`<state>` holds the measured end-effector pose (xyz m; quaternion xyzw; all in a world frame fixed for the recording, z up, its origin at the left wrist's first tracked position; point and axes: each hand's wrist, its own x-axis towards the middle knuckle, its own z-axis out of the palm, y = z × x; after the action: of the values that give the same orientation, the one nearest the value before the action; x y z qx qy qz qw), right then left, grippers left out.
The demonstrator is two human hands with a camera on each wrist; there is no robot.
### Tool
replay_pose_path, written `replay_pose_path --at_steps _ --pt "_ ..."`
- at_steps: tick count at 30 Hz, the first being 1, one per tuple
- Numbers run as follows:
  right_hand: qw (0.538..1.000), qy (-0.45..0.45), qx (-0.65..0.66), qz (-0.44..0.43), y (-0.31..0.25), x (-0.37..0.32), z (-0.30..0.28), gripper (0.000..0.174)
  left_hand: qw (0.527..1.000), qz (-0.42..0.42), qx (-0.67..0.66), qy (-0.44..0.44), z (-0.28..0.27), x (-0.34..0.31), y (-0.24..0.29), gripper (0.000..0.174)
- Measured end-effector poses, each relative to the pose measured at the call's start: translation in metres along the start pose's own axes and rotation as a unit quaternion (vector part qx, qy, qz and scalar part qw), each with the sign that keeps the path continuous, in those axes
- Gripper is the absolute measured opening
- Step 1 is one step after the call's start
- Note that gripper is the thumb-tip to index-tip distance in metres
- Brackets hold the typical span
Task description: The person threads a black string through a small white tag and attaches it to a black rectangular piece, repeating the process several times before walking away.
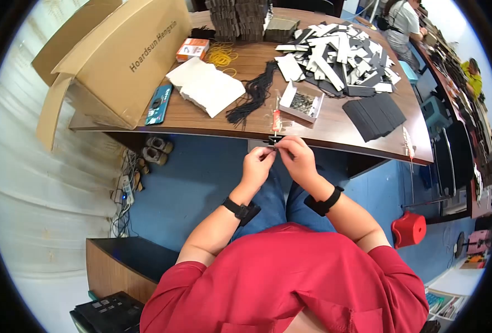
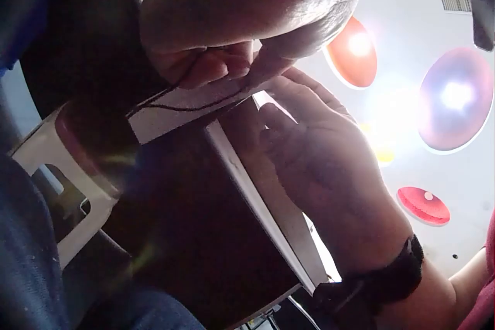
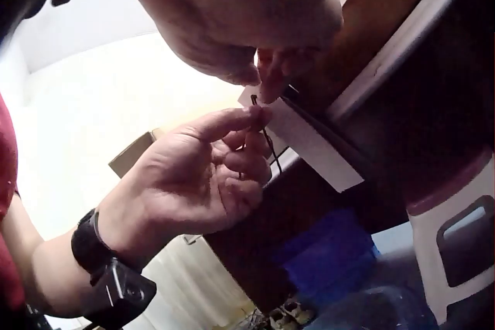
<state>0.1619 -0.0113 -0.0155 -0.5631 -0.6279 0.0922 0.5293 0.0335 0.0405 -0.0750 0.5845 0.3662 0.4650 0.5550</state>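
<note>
Just off the table's front edge, both hands meet at a small folded card strip [image 2: 166,119], dark on one side and pale on the other. A thin black cord [image 3: 271,148] runs along it. My left hand [image 1: 257,168] [image 3: 193,179] pinches the cord between thumb and index finger, its other fingers curled. Close beside it, my right hand [image 1: 299,161] [image 2: 332,167] grips the strip with its fingertips at the cord's upper end; the exact contact is partly hidden. In the right wrist view the strip [image 3: 317,152] slants down past the fingers.
On the table [image 1: 201,123] are a box of small metal parts [image 1: 303,104], black cords [image 1: 254,94], white sheets [image 1: 207,86], dark cards [image 1: 373,117] and a pile of strips [image 1: 340,55]. A carton [image 1: 129,61] stands left; a red stool [image 1: 408,229] is right.
</note>
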Motion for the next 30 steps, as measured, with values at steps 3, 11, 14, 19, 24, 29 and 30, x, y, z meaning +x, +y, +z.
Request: replay_pose_path --at_steps 3,11,14,19,24,29,30 --pt "0.994 -0.005 0.043 0.098 -0.002 -0.001 0.004 0.021 0.999 -0.039 -0.014 -0.026 -0.002 -0.001 0.006 0.01" --pt "0.993 -0.044 0.055 0.091 -0.001 0.004 0.0 0.014 0.991 -0.114 -0.064 -0.029 -0.008 -0.005 0.015 0.009" --pt "0.993 -0.064 0.056 0.076 -0.002 0.005 -0.003 0.013 0.987 -0.127 -0.093 -0.044 -0.01 -0.007 0.016 0.009" --pt "0.99 -0.132 0.024 0.032 -0.006 0.002 -0.01 0.013 0.975 -0.17 -0.111 -0.09 -0.018 -0.008 0.013 0.01" --pt "0.974 -0.195 0.04 0.109 -0.001 -0.011 -0.009 0.012 0.954 -0.22 -0.149 -0.141 -0.027 -0.014 0.011 0.009" --pt "0.9 -0.1 0.278 0.321 0.014 -0.006 0.007 0.012 0.942 -0.233 -0.165 -0.175 -0.032 -0.019 0.002 0.009" --pt "0.903 -0.109 0.25 0.333 0.014 -0.004 0.007 0.011 0.946 -0.227 -0.155 -0.174 -0.032 -0.021 0.004 0.009"
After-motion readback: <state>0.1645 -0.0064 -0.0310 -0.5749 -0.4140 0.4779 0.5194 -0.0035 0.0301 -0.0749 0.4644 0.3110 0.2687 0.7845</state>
